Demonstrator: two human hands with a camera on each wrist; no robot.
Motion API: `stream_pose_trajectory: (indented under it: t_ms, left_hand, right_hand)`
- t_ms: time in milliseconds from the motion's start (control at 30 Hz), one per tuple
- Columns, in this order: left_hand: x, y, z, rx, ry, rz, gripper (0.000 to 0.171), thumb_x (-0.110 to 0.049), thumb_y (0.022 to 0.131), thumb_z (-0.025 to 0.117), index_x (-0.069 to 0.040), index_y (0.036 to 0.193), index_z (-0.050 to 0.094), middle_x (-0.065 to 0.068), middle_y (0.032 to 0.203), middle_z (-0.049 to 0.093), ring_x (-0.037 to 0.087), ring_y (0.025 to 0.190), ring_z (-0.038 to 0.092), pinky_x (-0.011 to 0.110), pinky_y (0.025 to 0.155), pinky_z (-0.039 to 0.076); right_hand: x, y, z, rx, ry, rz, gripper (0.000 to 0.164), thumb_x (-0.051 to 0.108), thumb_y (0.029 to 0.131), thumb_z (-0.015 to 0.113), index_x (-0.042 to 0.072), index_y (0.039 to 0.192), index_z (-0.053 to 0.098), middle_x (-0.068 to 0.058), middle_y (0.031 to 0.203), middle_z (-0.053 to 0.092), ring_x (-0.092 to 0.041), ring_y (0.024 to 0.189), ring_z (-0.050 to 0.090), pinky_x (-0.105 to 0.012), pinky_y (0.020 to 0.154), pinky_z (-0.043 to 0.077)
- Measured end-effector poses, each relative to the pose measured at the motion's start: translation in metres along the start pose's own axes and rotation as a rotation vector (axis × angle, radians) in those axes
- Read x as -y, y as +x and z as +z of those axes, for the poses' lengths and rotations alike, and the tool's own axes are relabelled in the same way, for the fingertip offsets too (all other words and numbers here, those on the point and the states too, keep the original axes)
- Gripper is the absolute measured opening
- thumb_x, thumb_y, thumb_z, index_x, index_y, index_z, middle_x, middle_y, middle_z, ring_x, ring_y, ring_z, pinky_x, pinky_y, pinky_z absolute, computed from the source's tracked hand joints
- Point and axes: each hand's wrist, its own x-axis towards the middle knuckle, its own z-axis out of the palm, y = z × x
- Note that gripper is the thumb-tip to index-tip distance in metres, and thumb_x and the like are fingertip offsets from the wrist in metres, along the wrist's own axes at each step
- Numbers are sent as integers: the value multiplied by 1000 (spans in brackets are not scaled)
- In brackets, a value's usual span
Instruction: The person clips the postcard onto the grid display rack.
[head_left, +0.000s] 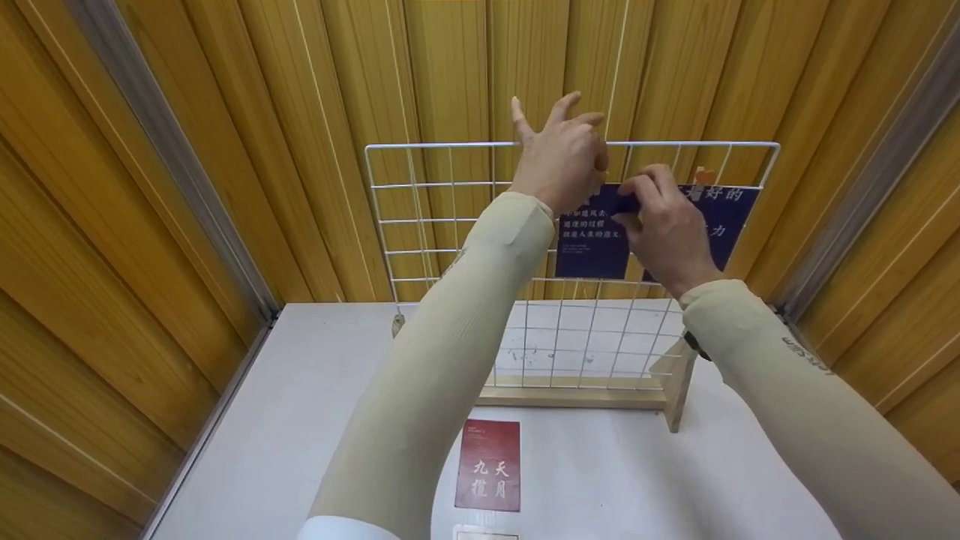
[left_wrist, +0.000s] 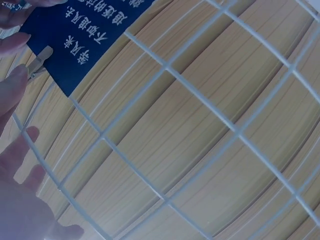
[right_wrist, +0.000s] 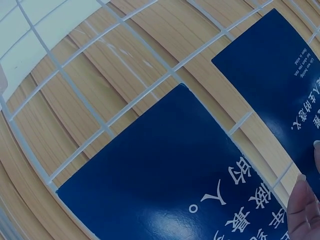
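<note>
A dark blue card (head_left: pixel 592 259) with white characters lies against a white wire grid (head_left: pixel 431 185). My right hand (head_left: pixel 667 232) pinches this card near its upper right edge; its fingertips also show on the card's side in the right wrist view. At the top, my left hand (head_left: pixel 559 157) pinches a small wooden clothespin (left_wrist: pixel 42 61) at the card's edge, its other fingers spread upward. Part of that pinch is out of frame in the left wrist view. A second blue card (right_wrist: pixel 150 165) hangs to the right, partly behind my right hand, below an orange clip (head_left: pixel 703 176).
The grid stands in a wooden base (head_left: pixel 577 397) on a white table (head_left: pixel 337 442). A red card (head_left: pixel 489 472) with white characters lies in front, and the edge of another pale card (head_left: pixel 484 534) shows below it. Wood-patterned panels (head_left: pixel 442 75) enclose the back and sides.
</note>
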Motion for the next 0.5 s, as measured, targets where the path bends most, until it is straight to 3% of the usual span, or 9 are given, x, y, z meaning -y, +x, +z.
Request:
stream_pose_trajectory:
  t_ms: [233, 500]
  left_hand:
    - [2, 3, -8, 28, -28, -40, 15, -32, 92, 69, -32, 105, 77, -15, 147, 47, 18, 150, 11, 73, 103, -11]
    - [6, -2, -3, 9, 0, -43, 20, -37, 96, 63, -36, 112, 75, -15, 149, 44, 20, 148, 17, 74, 103, -9]
  right_hand:
    - [3, 4, -1, -15, 8, -15, 27, -5, 85, 73, -7, 107, 59, -20, 114, 52, -32, 98, 63, -44, 85, 54]
    - [6, 0, 1, -12, 8, -28, 27, -4, 86, 74, -7, 107, 58, -21, 117, 51, -33, 99, 63, -44, 84, 54]
